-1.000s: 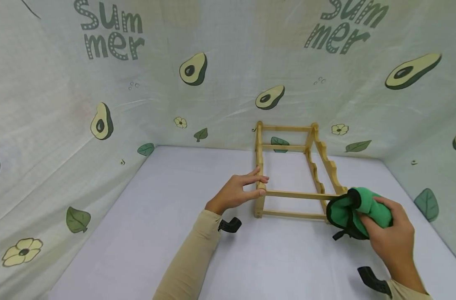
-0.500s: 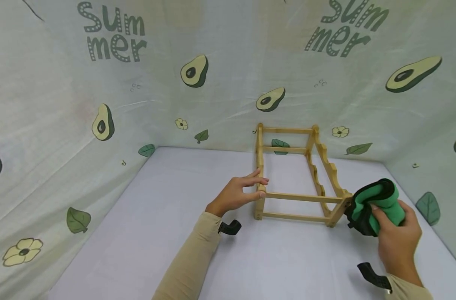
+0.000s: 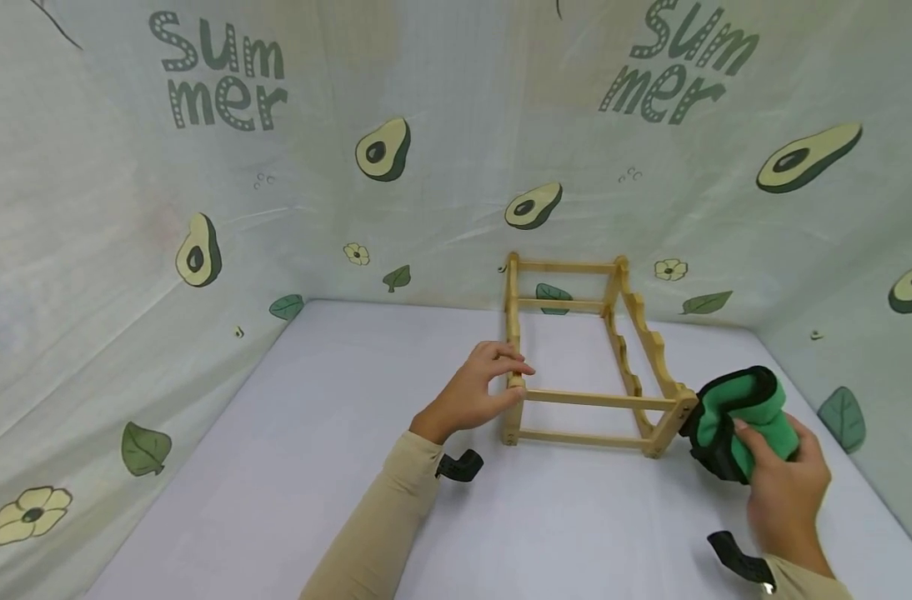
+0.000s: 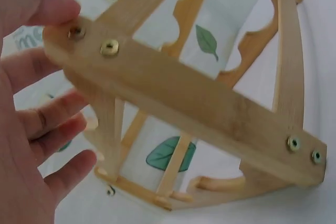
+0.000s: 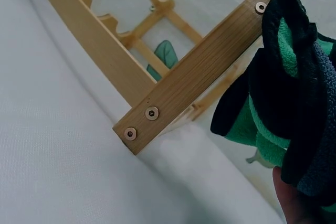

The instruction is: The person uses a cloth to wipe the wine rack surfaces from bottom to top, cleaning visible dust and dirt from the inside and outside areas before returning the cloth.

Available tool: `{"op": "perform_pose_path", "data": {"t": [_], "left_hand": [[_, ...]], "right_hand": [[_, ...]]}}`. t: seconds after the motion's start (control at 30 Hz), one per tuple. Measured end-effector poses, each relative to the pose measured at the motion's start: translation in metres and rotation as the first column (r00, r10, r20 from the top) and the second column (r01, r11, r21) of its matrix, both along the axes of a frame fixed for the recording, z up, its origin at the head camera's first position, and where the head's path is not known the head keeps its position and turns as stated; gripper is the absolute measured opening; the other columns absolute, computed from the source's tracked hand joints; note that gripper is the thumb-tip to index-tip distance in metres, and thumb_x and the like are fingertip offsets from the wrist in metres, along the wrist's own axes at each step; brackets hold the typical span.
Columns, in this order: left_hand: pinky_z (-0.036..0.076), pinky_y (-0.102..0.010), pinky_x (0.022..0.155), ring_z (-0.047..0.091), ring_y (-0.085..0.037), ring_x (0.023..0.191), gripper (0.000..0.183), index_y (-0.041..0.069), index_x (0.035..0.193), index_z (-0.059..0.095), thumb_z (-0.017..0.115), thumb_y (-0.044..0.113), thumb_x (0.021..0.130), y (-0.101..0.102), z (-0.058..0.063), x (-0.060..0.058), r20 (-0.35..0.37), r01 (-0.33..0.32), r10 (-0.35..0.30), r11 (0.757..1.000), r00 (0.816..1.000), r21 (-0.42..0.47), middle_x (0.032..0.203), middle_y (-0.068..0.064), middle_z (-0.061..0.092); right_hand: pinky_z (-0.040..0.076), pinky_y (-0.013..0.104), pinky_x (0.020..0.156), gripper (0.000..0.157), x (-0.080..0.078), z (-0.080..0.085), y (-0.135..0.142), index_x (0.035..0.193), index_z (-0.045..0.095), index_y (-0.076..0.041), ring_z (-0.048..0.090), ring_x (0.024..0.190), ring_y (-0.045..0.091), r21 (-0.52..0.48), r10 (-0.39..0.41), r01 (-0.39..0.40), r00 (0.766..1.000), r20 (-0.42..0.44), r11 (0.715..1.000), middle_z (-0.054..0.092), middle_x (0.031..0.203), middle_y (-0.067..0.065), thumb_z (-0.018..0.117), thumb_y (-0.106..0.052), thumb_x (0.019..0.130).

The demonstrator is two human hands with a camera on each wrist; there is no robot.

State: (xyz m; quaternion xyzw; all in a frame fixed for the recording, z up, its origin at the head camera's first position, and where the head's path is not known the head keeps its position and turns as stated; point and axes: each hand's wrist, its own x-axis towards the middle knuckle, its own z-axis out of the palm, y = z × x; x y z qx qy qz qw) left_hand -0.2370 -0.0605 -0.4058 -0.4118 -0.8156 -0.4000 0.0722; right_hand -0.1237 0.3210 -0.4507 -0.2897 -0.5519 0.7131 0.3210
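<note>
A light wooden rack (image 3: 598,399) with scalloped side rails stands on the white table. My left hand (image 3: 474,392) holds its near left corner; in the left wrist view the thumb lies on the end of the top bar (image 4: 184,87) and the fingers reach behind it. My right hand (image 3: 789,492) grips a folded green cloth (image 3: 774,427) with black edging, just right of the rack's near right corner. Seen from the right wrist, the bunched cloth (image 5: 269,148) overlaps the upper end of the screwed wooden bar (image 5: 194,72); whether they touch I cannot tell.
The white table surface (image 3: 313,450) extends left and in front of the rack. A pale sheet (image 3: 441,167) printed with avocados and leaves hangs behind and along both sides. Black wrist mounts (image 3: 459,465) sit below each hand.
The green cloth in my right hand has moved right, from over the rack's near right corner to beside it, uncovering that corner. My left hand stays at the same corner, its fingers shifted slightly.
</note>
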Motion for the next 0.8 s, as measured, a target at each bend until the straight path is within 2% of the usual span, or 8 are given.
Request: {"op": "perform_pose_path", "data": {"t": [0.13,0.23,0.43,0.6,0.8], "left_hand": [[0.041,-0.038,0.097,0.046,-0.015,0.117,0.023,0.019,0.115,0.074,0.063,0.026,0.096,0.009,0.007,0.009,-0.104,-0.014,0.012,1.000,0.994,-0.020,0.120,0.003,0.055],[0.041,-0.040,0.097,0.050,-0.014,0.111,0.022,0.021,0.111,0.075,0.063,0.028,0.095,0.015,0.012,0.015,-0.179,-0.024,0.017,0.999,0.984,-0.039,0.115,0.005,0.058],[0.043,-0.040,0.098,0.056,-0.010,0.103,0.018,0.021,0.104,0.078,0.065,0.028,0.093,0.023,0.015,0.019,-0.296,-0.013,-0.004,0.998,0.955,-0.057,0.104,0.008,0.062],[0.041,-0.038,0.100,0.059,-0.009,0.097,0.015,0.024,0.096,0.080,0.066,0.029,0.092,0.032,0.015,0.026,-0.406,-0.063,0.032,0.996,0.914,-0.064,0.096,0.012,0.066],[0.041,-0.036,0.104,0.063,-0.006,0.089,0.014,0.027,0.091,0.079,0.066,0.031,0.092,0.060,0.016,0.041,-0.528,-0.194,0.134,0.979,0.839,-0.059,0.090,0.014,0.068]], "right_hand": [[0.049,0.009,0.069,0.055,0.000,-0.001,-0.001,0.129,0.061,-0.017,0.054,0.103,0.008,0.007,0.006,-0.007,1.000,0.008,1.000,0.056,0.117,-0.003,0.084,-0.004,0.081],[0.049,0.008,0.069,0.054,-0.001,-0.002,-0.001,0.129,0.061,-0.017,0.053,0.104,0.008,0.020,0.009,-0.009,1.000,0.005,1.000,0.056,0.117,-0.003,0.083,-0.004,0.082],[0.049,0.009,0.069,0.053,-0.001,-0.002,0.000,0.128,0.062,-0.016,0.054,0.102,0.008,0.014,-0.009,0.009,1.000,-0.020,1.000,0.056,0.115,-0.003,0.083,-0.002,0.081],[0.050,0.009,0.069,0.051,0.000,-0.002,0.004,0.125,0.064,-0.014,0.056,0.099,0.009,-0.017,-0.038,0.037,0.997,-0.061,0.999,0.058,0.114,-0.001,0.083,0.001,0.080],[0.051,0.011,0.068,0.048,0.000,-0.003,0.010,0.119,0.067,-0.013,0.060,0.094,0.008,-0.059,-0.067,0.061,0.992,-0.111,0.996,0.063,0.110,-0.001,0.083,0.005,0.077]]}}
